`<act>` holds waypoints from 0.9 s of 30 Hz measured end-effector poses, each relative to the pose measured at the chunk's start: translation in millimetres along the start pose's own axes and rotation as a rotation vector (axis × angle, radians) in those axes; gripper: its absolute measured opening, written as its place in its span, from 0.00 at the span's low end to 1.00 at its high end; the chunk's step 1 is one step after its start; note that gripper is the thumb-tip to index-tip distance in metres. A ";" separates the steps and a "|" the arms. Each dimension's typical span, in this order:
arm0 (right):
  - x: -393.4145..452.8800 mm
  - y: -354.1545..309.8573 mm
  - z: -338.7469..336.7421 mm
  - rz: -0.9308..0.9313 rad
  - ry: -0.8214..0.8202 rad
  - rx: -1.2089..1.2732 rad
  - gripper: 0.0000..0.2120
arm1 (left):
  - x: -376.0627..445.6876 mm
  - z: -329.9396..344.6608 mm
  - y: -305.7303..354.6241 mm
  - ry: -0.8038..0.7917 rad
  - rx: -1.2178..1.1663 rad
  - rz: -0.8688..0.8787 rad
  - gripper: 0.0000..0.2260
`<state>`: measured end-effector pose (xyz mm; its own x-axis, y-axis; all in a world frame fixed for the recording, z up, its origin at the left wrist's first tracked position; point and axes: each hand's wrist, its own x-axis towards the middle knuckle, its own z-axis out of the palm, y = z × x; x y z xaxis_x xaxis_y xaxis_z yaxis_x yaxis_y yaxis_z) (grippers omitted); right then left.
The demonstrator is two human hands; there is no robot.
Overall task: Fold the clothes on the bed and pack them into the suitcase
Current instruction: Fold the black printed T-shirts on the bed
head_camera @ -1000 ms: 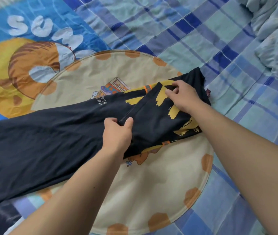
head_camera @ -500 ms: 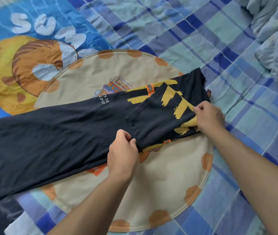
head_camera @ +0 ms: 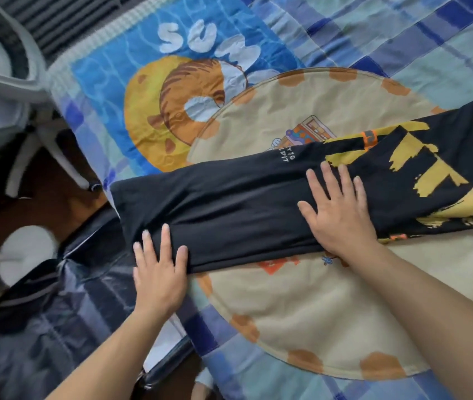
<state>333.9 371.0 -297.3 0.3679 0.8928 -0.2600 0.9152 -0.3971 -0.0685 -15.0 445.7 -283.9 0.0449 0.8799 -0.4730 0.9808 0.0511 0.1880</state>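
Half a second ago I saw both hands pinching the shirt's near edge; now they lie flat, and the view has swung left. The black T-shirt [head_camera: 244,209], folded into a long band, lies across the round beige mat [head_camera: 330,298] on the plaid bedsheet [head_camera: 402,39]. My left hand [head_camera: 160,272] presses its near-left corner with straight fingers; my right hand [head_camera: 342,209] rests spread mid-band. Beyond the right fingertips the yellow print runs off frame. The dark suitcase [head_camera: 41,327] below the left hand is blurred.
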 end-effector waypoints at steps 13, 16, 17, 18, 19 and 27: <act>-26.7 -113.7 10.0 -0.211 -0.028 0.040 0.35 | 40.2 -74.5 -51.9 -0.024 -0.871 -0.286 0.15; -41.0 -117.1 0.1 -0.268 -0.083 0.059 0.36 | 15.7 -96.4 -60.6 -0.089 -1.135 -0.343 0.08; -48.6 -118.3 -6.1 -0.292 -0.100 0.088 0.36 | 7.1 -105.3 -63.6 -0.104 -1.219 -0.378 0.08; -56.2 -120.0 -12.3 -0.304 -0.119 0.125 0.37 | -1.1 -115.0 -66.0 -0.116 -1.288 -0.409 0.08; -63.2 -120.6 -19.3 -0.300 -0.142 0.174 0.37 | -7.0 -123.4 -67.7 -0.127 -1.340 -0.413 0.09; -87.9 -100.5 -88.7 0.188 -0.125 0.976 0.26 | -31.2 -129.3 68.3 -0.181 -0.964 0.218 0.30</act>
<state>224.1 351.3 -182.1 0.4216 0.7913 -0.4429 0.2881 -0.5800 -0.7620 26.1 482.8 -145.0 0.3121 0.8346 -0.4539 0.3795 0.3285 0.8649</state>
